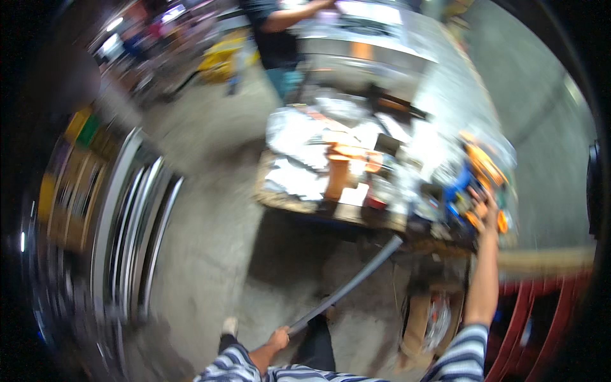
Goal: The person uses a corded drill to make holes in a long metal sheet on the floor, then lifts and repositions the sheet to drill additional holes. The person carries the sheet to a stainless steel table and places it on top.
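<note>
Grey bar point(350, 285), clenched in left hand point(279, 338) near tabletop point(289, 200), could strike it if swung; right hand point(487, 210), at tabletop's orange item point(485, 165), grip indiscernible.

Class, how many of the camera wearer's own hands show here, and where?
2. The left hand grips the near end of a grey bar, low in view; the right hand is at orange and blue items on the table, at right. Neither is hidden.
</note>
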The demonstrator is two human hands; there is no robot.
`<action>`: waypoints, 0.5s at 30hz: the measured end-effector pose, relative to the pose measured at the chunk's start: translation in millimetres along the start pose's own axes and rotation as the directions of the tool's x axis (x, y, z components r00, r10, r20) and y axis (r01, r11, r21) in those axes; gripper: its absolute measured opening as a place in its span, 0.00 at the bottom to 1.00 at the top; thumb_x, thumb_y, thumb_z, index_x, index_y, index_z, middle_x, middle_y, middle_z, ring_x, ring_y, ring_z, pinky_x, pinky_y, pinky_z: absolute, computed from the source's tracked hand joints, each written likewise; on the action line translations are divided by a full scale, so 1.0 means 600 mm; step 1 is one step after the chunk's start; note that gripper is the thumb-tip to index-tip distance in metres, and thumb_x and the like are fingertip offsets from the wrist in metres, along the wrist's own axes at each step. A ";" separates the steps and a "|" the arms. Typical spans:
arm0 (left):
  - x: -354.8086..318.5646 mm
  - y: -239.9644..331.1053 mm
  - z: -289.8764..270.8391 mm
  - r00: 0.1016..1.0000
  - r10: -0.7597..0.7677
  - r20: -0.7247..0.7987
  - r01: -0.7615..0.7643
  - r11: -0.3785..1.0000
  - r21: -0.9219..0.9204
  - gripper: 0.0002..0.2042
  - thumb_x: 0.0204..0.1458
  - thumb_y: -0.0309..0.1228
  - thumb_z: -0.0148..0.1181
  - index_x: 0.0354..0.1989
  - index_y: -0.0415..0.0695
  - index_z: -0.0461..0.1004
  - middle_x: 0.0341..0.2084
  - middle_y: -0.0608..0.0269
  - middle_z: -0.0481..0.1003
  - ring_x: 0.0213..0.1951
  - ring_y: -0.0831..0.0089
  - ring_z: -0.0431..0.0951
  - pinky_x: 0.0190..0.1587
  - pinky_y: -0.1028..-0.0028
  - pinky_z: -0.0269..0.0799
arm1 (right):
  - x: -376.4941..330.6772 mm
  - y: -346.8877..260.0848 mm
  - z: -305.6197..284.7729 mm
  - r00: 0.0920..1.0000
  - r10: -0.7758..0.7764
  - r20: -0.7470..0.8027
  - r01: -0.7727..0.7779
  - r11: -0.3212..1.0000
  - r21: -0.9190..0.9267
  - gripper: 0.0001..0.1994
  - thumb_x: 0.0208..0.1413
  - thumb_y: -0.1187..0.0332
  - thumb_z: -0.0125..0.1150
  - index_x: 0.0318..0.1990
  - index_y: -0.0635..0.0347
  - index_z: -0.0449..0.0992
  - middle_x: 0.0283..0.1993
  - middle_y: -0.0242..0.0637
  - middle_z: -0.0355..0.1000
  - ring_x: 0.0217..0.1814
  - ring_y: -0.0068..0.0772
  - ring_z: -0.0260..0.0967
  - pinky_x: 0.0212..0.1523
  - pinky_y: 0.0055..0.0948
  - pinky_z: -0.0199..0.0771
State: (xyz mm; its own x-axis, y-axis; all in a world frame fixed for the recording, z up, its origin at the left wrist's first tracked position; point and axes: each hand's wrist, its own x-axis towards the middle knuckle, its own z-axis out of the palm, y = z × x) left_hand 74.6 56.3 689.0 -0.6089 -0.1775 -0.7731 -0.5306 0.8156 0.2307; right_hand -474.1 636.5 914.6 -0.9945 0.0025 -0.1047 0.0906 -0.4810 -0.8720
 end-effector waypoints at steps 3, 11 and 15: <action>-0.015 0.006 0.036 0.988 0.037 -0.152 -0.066 0.980 -0.187 0.15 0.56 0.25 0.49 0.51 0.42 0.74 0.51 0.41 0.75 0.54 0.41 0.75 0.59 0.51 0.72 | 0.058 -0.050 -0.116 0.981 -0.023 -0.195 -0.002 0.991 -0.130 0.25 0.65 0.46 0.58 0.66 0.41 0.65 0.59 0.39 0.73 0.48 0.29 0.71 0.50 0.38 0.76; -0.143 -0.011 0.117 0.957 0.002 -0.289 -0.120 0.912 -0.392 0.16 0.52 0.23 0.50 0.50 0.44 0.75 0.45 0.40 0.75 0.48 0.39 0.77 0.53 0.48 0.73 | 0.073 -0.026 -0.039 0.736 -0.260 -0.625 -0.492 0.428 -0.758 0.44 0.53 0.26 0.51 0.42 0.70 0.81 0.40 0.51 0.79 0.47 0.48 0.77 0.46 0.45 0.76; -0.163 -0.009 0.136 0.957 0.022 -0.288 -0.145 0.900 -0.412 0.20 0.51 0.22 0.51 0.53 0.45 0.77 0.45 0.39 0.76 0.49 0.39 0.77 0.54 0.49 0.73 | 0.052 -0.044 -0.036 0.806 -0.390 -0.445 -0.520 -0.108 -0.847 0.49 0.58 0.25 0.37 0.48 0.74 0.79 0.51 0.65 0.75 0.59 0.69 0.69 0.61 0.55 0.67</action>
State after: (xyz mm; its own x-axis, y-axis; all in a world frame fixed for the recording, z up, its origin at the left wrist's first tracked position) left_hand 185.3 114.5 715.3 -0.7648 -0.3105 -0.5646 -0.6319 0.5329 0.5628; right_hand -506.6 668.4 924.1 -0.8137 0.5796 0.0428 0.5517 0.7935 -0.2570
